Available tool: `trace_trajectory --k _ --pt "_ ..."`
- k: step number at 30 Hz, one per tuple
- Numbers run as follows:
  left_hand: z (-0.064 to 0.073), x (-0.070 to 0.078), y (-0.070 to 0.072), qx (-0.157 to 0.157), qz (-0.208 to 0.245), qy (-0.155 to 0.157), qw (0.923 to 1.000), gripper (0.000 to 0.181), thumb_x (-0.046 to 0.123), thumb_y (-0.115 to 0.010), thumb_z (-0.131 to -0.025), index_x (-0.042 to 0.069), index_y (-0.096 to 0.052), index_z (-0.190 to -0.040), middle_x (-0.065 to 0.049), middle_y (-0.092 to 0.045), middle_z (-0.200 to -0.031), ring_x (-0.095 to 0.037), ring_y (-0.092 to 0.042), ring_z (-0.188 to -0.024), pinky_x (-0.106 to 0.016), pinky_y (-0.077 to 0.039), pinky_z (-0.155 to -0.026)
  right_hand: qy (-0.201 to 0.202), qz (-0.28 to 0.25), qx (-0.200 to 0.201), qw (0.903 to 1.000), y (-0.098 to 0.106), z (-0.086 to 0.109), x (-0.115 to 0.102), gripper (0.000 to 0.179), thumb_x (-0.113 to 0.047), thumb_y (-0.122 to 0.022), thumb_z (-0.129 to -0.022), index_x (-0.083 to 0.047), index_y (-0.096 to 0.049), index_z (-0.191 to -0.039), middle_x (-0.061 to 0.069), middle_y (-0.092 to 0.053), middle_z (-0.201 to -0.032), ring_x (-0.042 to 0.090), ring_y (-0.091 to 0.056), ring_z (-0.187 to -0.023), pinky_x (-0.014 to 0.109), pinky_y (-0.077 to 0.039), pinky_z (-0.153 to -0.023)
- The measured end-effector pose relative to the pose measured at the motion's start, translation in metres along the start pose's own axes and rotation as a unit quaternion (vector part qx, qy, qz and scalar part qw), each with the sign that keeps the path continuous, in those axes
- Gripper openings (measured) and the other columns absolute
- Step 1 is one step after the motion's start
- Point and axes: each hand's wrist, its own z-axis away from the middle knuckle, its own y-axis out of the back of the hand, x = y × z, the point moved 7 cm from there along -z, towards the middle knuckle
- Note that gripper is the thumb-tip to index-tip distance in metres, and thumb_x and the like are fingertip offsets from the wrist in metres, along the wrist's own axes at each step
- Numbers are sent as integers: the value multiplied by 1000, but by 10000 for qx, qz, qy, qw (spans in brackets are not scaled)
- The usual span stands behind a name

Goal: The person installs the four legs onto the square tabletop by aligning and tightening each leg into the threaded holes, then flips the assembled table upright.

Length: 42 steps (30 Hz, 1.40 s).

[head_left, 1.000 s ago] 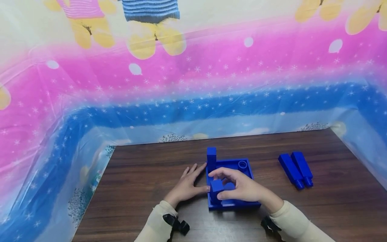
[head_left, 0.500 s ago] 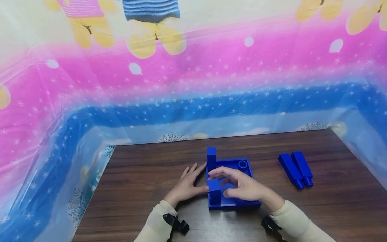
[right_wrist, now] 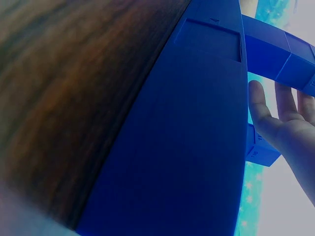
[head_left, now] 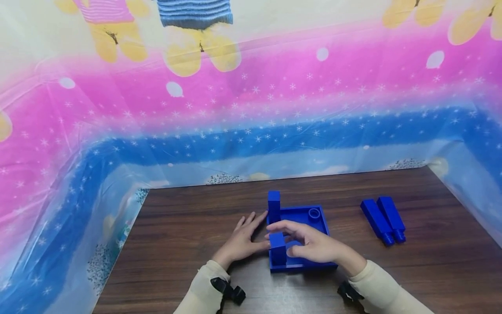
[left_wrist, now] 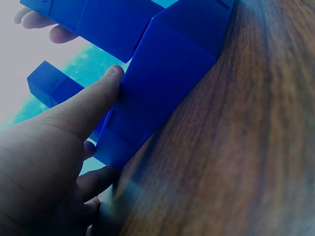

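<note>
A square blue tray-like panel point(head_left: 310, 266) lies on the table with its raised rim upward. One blue leg point(head_left: 278, 250) stands upright at its near left corner, another blue leg point(head_left: 274, 204) at the far left corner. My right hand point(head_left: 319, 244) reaches round the near leg, fingers curved behind it and thumb close to its right face. My left hand point(head_left: 240, 242) lies at the panel's left side with fingers spread; in the left wrist view its straight thumb point(left_wrist: 93, 101) rests against the blue side wall. The right fingertips are partly hidden behind the leg.
Two loose blue legs point(head_left: 386, 222) with round peg ends lie side by side on the right of the wooden table point(head_left: 188, 218). A round socket point(head_left: 314, 213) shows in the panel's far right corner. A patterned cloth point(head_left: 274, 96) hangs behind the table.
The near leg has turned and straightened slightly since a second ago. My right thumb moved away from it, then back toward it. My left hand has stayed in place.
</note>
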Motion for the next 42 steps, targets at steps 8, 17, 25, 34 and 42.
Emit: trace_trajectory --k 8,17,25,34,42 --pt "0 -1 0 -6 -31 109 9999 89 49 -77 -96 26 -31 -168 -10 -33 -170 -34 -12 -162 -62 -3 -128 50 91 -9 9999 0 0 -1 57 -5 -61 -100 -4 -47 -156 16 -51 -156 28 -51 -142 42 -45 -113" --pt "0 0 0 -33 -65 56 10000 88 47 -76 -97 25 -31 -169 -10 -35 -169 -34 -13 -162 -59 -2 -129 12 99 -30 9999 -2 1 -4 59 -5 -62 -100 -2 -45 -156 15 -52 -154 24 -56 -137 41 -48 -110" --pt "1 -1 -1 -18 -81 106 9999 91 52 -77 -95 27 -31 -168 -11 -35 -169 -35 -13 -162 -60 -3 -129 -31 44 19 10000 -2 1 -3 57 -9 -65 -102 -5 -46 -156 14 -51 -156 27 -53 -140 41 -48 -111" --pt "1 -1 -1 -11 -76 105 9999 91 55 -76 -94 28 -30 -169 -11 -34 -170 -35 -13 -162 -61 -4 -128 -100 161 119 9997 -1 1 -2 58 -13 -70 -101 -10 -49 -155 15 -55 -151 28 -54 -138 43 -52 -107" --pt "1 -2 0 8 -63 100 9999 92 56 -76 -94 28 -31 -168 -10 -34 -170 -35 -13 -162 -62 -4 -128 -117 275 202 9993 0 1 -1 57 -15 -71 -101 -13 -50 -154 9 -59 -147 26 -57 -133 44 -54 -104"
